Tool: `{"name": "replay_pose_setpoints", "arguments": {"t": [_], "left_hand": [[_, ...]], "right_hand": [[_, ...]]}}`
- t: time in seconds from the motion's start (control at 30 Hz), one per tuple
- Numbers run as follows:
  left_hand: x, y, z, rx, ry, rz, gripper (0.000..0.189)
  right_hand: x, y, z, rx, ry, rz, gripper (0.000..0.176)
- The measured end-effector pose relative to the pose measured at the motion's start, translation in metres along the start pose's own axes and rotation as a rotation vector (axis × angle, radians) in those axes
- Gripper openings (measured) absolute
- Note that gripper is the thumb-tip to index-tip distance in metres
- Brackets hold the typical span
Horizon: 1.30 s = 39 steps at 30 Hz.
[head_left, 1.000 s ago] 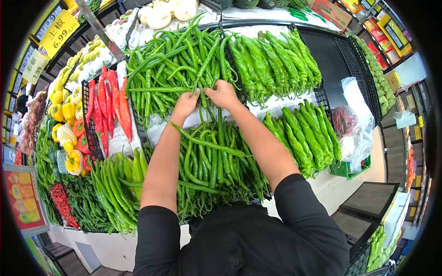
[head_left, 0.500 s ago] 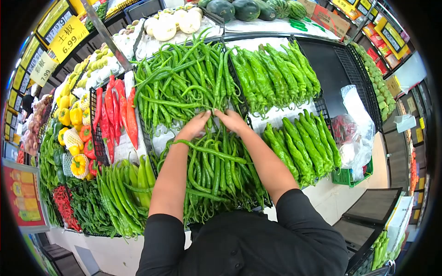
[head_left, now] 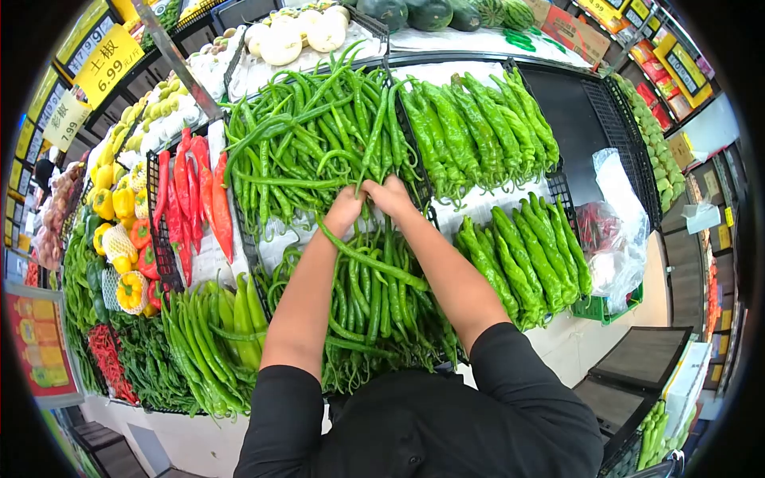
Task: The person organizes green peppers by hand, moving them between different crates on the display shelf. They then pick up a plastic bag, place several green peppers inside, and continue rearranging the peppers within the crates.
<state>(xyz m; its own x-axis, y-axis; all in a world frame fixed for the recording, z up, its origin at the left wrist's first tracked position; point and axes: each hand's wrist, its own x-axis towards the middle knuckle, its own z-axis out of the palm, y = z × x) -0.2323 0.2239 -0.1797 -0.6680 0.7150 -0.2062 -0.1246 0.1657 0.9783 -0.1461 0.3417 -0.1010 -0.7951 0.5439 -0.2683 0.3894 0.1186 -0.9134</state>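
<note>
Both my hands meet at the lower edge of the upper pile of long green chili peppers (head_left: pixel 311 135). My left hand (head_left: pixel 347 207) is closed around green chili peppers there, with its fingertips partly hidden. Beside it, my right hand (head_left: pixel 388 197) is also closed on peppers, its thumb side near the left hand. Thin pepper ends stick up between the two hands. Below my wrists lies a second pile of green chili peppers (head_left: pixel 374 299). One long curved pepper (head_left: pixel 374 261) lies on top of it, its upper end by my left forearm.
Pale-green wrinkled peppers (head_left: pixel 478 131) lie in rows to the right, with more (head_left: pixel 526 255) below. Red peppers (head_left: pixel 213 199) in a black crate and yellow bell peppers (head_left: pixel 130 291) stand left. A plastic bag (head_left: pixel 625 231) hangs over a green basket (head_left: pixel 610 307) at right.
My hands have moved up slightly and closer together, and their fingers have curled in further among the peppers. The view has shifted a little.
</note>
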Motion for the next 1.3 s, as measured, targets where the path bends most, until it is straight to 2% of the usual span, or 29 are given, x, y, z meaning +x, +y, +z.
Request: {"name": "replay_pose_setpoints", "arguments": {"t": [0.07,0.17,0.27,0.37,0.43,0.47,0.53,0.6,0.63,0.67,0.7,0.8,0.87,0.93,0.97,1.03,1.1,1.17,1.27,1.3], "left_hand": [[0.0,0.004,0.008,-0.027,0.064,0.067,0.025],[-0.014,0.042,0.015,0.054,0.081,0.008,0.03],[0.001,0.03,0.008,0.139,0.093,-0.038,0.031],[-0.01,0.039,0.015,0.054,0.103,0.0,0.022],[-0.016,0.036,0.025,-0.071,0.137,0.048,0.022],[-0.02,0.034,0.027,-0.132,0.158,0.071,0.023],[-0.036,0.044,0.022,-0.039,0.052,0.063,0.031],[-0.051,0.052,0.018,0.022,-0.012,0.042,0.036],[-0.033,0.013,0.005,-0.01,-0.04,0.02,0.037],[-0.037,0.009,-0.001,0.013,-0.05,-0.024,0.038],[-0.044,0.015,-0.003,0.036,-0.061,-0.068,0.039],[-0.057,0.026,-0.006,0.136,-0.095,-0.135,0.038],[-0.059,0.025,-0.011,0.244,-0.09,-0.15,0.035],[-0.066,0.027,-0.012,0.084,-0.067,-0.141,0.032],[-0.068,0.028,-0.012,0.004,-0.059,-0.135,0.031],[-0.07,0.032,-0.013,0.057,0.02,0.009,0.027],[-0.07,0.037,-0.008,-0.003,0.122,0.163,0.024],[-0.067,0.048,-0.003,-0.036,0.183,0.116,0.023],[-0.048,0.049,-0.003,-0.111,0.293,0.109,0.021],[-0.045,0.058,0.001,-0.114,0.318,0.109,0.021]], "right_hand": [[0.008,0.0,-0.005,-0.025,-0.038,-0.001,0.047],[0.013,-0.002,-0.005,-0.007,-0.017,-0.021,0.047],[0.025,0.005,-0.001,-0.003,-0.013,-0.049,0.048],[0.021,0.005,-0.006,-0.076,-0.002,-0.083,0.055],[0.021,0.013,-0.005,-0.067,-0.031,-0.11,0.059],[0.019,0.018,-0.006,-0.024,-0.055,-0.08,0.058],[0.003,0.015,-0.009,0.064,-0.106,-0.015,0.057],[-0.009,0.017,-0.005,0.319,-0.166,0.037,0.052],[-0.014,0.02,-0.002,0.412,-0.16,0.032,0.048],[-0.02,0.022,0.002,0.508,-0.152,0.027,0.044],[-0.038,0.002,-0.006,0.479,-0.173,0.082,0.046],[-0.019,0.037,0.004,0.366,-0.1,-0.059,0.048],[-0.023,0.039,0.003,0.183,-0.018,-0.088,0.058],[-0.026,0.041,0.001,0.081,0.002,-0.127,0.073],[-0.029,0.043,-0.002,0.124,-0.051,-0.106,0.072],[-0.059,0.021,-0.012,0.212,-0.157,-0.06,0.072],[-0.067,0.029,-0.007,0.285,-0.152,-0.051,0.06],[-0.07,0.035,-0.007,0.36,-0.197,-0.063,0.05],[-0.081,0.026,-0.016,0.144,-0.196,-0.107,0.048],[-0.079,0.03,-0.013,0.064,-0.115,-0.144,0.045]]}}
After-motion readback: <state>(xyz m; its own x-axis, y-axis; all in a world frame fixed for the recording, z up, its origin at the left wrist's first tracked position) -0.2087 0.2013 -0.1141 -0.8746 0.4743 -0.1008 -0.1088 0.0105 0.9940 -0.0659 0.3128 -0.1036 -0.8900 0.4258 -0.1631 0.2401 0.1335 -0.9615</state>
